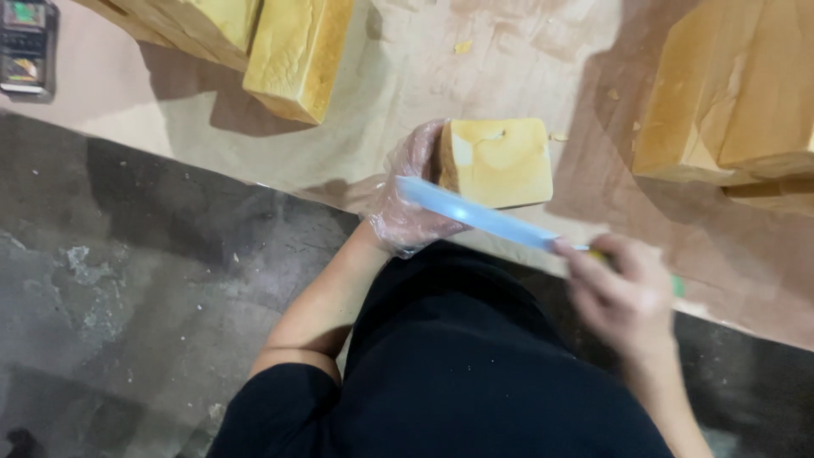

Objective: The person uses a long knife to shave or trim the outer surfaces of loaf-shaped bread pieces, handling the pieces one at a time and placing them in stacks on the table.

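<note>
Head view: bread loaf block (496, 161) on paper-covered table (407, 76), near edge. Left hand (407, 199), in clear plastic glove, cupped against loaf's left face, fingers spread. Right hand (623, 293), blurred, bare, closed round handle of long knife (475, 214); blade lying across loaf's near face. Looks soft, light, easily squashed — best held by flat sides, gently. Larger loaves (297, 51) top left, more (729, 93) right. Small device (25, 47) far left corner.
</note>
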